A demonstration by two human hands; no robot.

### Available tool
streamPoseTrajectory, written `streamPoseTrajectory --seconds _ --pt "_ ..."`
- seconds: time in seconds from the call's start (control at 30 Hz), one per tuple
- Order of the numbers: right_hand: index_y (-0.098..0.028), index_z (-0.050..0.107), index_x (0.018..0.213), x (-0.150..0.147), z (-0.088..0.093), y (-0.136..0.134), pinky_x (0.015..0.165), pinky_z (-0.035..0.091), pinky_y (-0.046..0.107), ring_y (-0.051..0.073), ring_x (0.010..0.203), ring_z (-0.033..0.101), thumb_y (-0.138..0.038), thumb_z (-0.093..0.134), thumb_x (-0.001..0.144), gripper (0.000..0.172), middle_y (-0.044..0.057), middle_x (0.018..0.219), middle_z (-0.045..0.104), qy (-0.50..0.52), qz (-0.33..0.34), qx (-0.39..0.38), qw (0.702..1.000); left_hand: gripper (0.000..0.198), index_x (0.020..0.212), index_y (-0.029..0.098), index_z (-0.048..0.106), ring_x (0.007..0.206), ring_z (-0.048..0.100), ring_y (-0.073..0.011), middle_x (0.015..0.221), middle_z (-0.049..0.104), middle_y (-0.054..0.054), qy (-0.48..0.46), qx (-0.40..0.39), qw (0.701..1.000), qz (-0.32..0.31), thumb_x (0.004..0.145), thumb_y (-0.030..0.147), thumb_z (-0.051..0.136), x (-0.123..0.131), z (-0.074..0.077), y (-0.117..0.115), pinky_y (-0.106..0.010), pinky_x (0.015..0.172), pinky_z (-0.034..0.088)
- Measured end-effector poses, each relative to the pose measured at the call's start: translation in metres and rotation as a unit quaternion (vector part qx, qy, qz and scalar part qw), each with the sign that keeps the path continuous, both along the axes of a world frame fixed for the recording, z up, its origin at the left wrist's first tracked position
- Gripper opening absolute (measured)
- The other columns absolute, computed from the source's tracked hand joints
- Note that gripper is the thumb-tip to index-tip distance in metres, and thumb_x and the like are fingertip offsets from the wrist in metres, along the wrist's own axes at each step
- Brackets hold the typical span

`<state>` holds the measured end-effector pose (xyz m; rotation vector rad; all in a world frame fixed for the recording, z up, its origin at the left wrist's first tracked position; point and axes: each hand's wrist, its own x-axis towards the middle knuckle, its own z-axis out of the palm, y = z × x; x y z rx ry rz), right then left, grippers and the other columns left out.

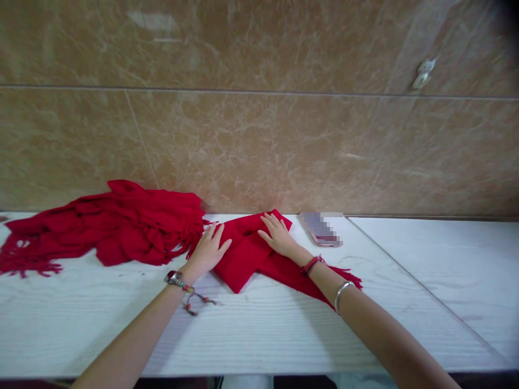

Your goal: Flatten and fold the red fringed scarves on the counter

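Observation:
A red fringed scarf [239,265] lies folded across itself on the white table, one tail running out to the right under my right forearm. My left hand [208,251] rests on its left edge with the fingers spread. On the upper right part of the folds lies my right hand [279,236], flat and with its fingers apart. Neither hand grips the cloth. To the left of my left hand is a crumpled heap of red fringed cloth [133,227], its tassels reaching close to the folded scarf.
A phone [322,229], partly blurred out, lies by the wall right of the scarf. The white wood-grain table [251,335] has a seam on its right side. Behind it rises a brown marbled tile wall [259,146] with a small white hook [424,74].

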<state>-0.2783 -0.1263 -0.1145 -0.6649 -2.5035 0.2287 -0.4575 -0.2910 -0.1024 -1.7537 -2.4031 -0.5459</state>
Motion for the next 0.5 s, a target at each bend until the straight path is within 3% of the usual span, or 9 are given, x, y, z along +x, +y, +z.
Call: streamPoseTrajectory --seconds 0.1,0.2,0.33,0.43,0.5 --pt "-0.009 0.039 0.128 -0.001 0.005 0.022 0.101 0.028 0.045 0.026 0.127 0.03 -0.032 0.045 0.084 0.05 0.018 0.135 0.038 0.02 -0.078 -0.016 0.997 0.062 0.133 0.003 0.028 0.131 0.022 -0.0295 0.139 0.027 -0.023 -0.051 -0.011 0.998 0.021 0.085 0.043 0.035 -0.007 -0.006 0.004 -0.042 0.105 0.024" --pt "-0.008 0.045 0.121 -0.003 0.012 0.04 0.096 0.035 0.038 0.023 0.117 0.043 -0.025 0.047 0.082 0.042 0.019 0.124 0.048 0.017 -0.112 -0.032 0.993 0.062 0.133 0.007 0.03 0.131 0.021 -0.028 0.141 0.026 -0.019 -0.072 0.004 0.997 0.007 0.084 0.045 0.038 -0.008 -0.004 0.005 -0.042 0.106 0.023" --pt "-0.011 0.046 0.12 -0.008 0.015 0.054 0.093 0.037 0.033 0.021 0.114 0.046 -0.025 0.047 0.082 0.04 0.016 0.121 0.052 0.007 -0.124 -0.041 0.991 0.054 0.13 0.015 0.038 0.133 0.018 -0.0219 0.143 0.026 -0.01 -0.054 0.025 0.995 -0.085 0.085 0.044 0.037 0.002 0.009 0.0 -0.038 0.108 0.018" --pt "-0.009 0.048 0.118 -0.013 0.013 0.066 0.085 0.042 0.033 0.024 0.106 0.053 -0.025 0.048 0.082 0.04 0.019 0.114 0.056 -0.012 -0.158 -0.071 0.985 0.049 0.131 0.018 0.038 0.133 0.02 -0.0194 0.139 0.037 -0.007 -0.049 -0.04 0.987 -0.15 0.089 0.041 0.033 0.011 0.016 -0.004 -0.038 0.108 0.017" --pt "-0.01 0.056 0.11 -0.017 0.011 0.075 0.078 0.044 0.03 0.023 0.095 0.059 -0.024 0.05 0.081 0.032 0.016 0.102 0.063 -0.029 -0.167 -0.092 0.981 0.048 0.134 0.021 0.034 0.132 0.021 -0.0193 0.139 0.035 -0.005 -0.039 -0.08 0.98 -0.176 0.09 0.04 0.033 0.016 0.017 -0.004 -0.04 0.109 0.015"
